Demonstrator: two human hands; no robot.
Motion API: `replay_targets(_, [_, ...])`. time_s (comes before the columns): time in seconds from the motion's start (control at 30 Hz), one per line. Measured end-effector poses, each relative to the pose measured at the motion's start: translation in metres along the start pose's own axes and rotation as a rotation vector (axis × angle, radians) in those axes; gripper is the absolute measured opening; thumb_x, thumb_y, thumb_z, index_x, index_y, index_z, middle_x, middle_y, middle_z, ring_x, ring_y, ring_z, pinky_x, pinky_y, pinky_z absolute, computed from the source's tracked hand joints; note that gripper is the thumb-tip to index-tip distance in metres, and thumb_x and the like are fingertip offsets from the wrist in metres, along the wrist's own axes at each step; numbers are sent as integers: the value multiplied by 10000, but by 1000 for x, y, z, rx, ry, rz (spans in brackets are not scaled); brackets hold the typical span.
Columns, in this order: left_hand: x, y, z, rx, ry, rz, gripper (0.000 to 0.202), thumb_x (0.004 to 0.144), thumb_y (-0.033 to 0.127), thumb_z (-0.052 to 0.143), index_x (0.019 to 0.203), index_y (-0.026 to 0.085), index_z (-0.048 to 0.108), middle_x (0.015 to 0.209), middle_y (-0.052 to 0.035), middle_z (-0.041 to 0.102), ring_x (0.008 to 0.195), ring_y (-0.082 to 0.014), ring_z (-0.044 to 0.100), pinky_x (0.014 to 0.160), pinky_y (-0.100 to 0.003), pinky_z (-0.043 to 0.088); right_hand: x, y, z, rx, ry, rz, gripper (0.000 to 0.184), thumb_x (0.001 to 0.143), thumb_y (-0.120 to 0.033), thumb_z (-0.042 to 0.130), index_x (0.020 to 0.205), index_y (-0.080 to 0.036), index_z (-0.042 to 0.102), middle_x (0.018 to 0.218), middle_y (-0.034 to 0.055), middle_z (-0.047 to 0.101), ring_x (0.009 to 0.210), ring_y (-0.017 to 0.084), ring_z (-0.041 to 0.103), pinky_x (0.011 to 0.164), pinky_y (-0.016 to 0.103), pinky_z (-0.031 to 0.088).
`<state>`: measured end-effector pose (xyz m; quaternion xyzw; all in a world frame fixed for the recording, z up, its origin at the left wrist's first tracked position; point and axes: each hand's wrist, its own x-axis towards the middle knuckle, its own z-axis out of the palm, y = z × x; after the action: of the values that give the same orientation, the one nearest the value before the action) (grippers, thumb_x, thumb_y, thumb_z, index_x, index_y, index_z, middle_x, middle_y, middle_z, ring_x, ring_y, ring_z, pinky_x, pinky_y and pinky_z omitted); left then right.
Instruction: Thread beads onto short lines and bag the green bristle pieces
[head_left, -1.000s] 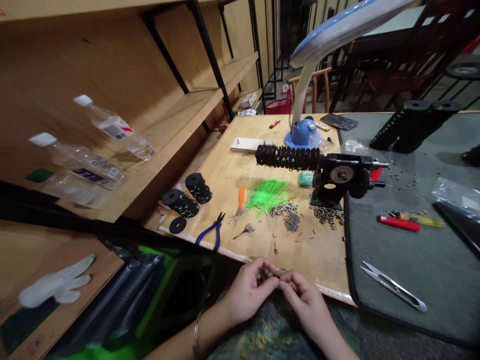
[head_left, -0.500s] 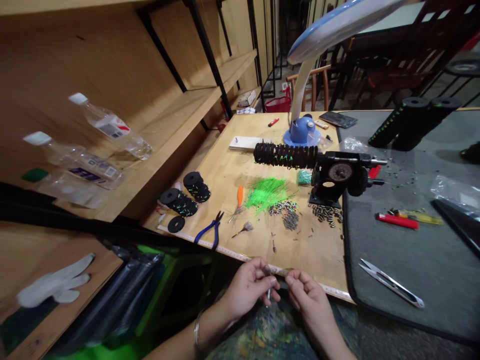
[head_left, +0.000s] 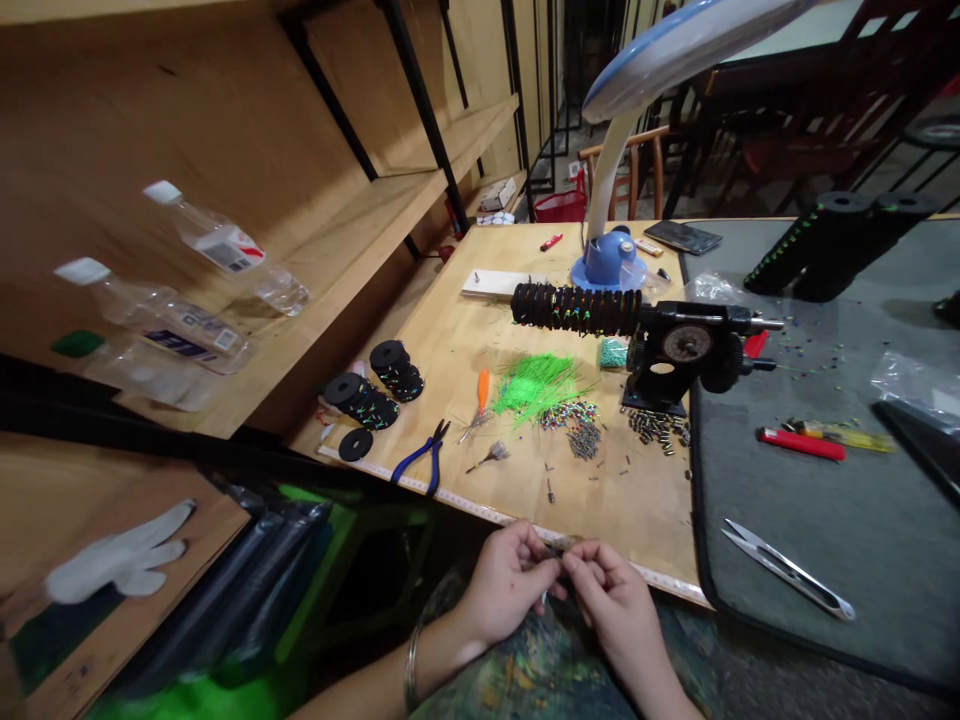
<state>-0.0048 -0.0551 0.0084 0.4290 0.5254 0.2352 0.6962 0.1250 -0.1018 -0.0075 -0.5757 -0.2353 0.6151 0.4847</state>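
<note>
Head view: at the near edge of the desk [head_left: 637, 510], we see the left hand [head_left: 506, 585] and the right hand [head_left: 615, 600] brought fingertip to fingertip. Both are pinched shut on a small piece [head_left: 553, 553], held over the lap just below the measuring tape [head_left: 450, 497] that lines the desk's rim. We cannot tell what the piece is; it is too small.

We judge this to be fine fitting work between the fingers, mid-step. The next move would call for a steady pinch and close fingertip control, since the piece is slight and sits over the lap, not the desk. The blue pliers [head_left: 421, 458], green strands [head_left: 534, 383] and snips [head_left: 787, 583] lie untouched, well apart from the hands.

Half a second earlier the hands stood a little apart, with a thin sliver hanging from the left fingers; now they have closed together.
</note>
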Motion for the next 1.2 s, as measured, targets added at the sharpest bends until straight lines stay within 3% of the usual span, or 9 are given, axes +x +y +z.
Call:
replay_targets(0.13, [0,-2,2,25,27,11,435,641,456,822,675,188,481,526,14,627,442,-120,588,381,-190,435,0,1,1,-42,6,-33,624,603,-764,711,685,-157,590,472,-20,530,377,57,341,396,193,240])
replay_targets(0.57, [-2,-2,6,175,72,164,264,728,266,713,648,195,472,548,20,608,503,-115,604,470,-190,445,0,0,1,-151,32,-159,570,674,-716,687,681,-146,660,421,-55,430,384,88,385,419,212,311])
replay_targets(0.77, [-2,0,7,-6,27,60,397,684,397,809,754,194,475,607,33,617,507,-119,614,440,-191,469,0,-3,2,-63,30,-74,613,635,-760,685,706,-156,607,432,-69,427,379,76,369,406,197,295])
replay_targets(0.9, [-3,6,4,-174,-44,-21,555,594,471,876,892,182,507,741,16,669,585,-116,648,535,-215,528,2,-4,2,-2,32,-28,643,598,-783,693,718,-161,585,466,-59,461,391,69,364,404,191,278])
replay_targets(1.03, [-4,7,1,-190,-109,-36,528,607,536,852,826,132,592,705,-2,655,597,-113,640,546,-209,520,2,-4,2,26,-1,5,632,592,-779,701,700,-171,567,442,-73,430,379,59,326,403,190,243])
replay_targets(1.2, [-5,6,-1,-173,-65,-32,532,595,563,843,794,121,624,652,8,630,578,-115,631,518,-202,504,0,-1,1,47,1,33,642,569,-781,718,703,-177,546,426,-88,408,363,47,282,400,188,199])
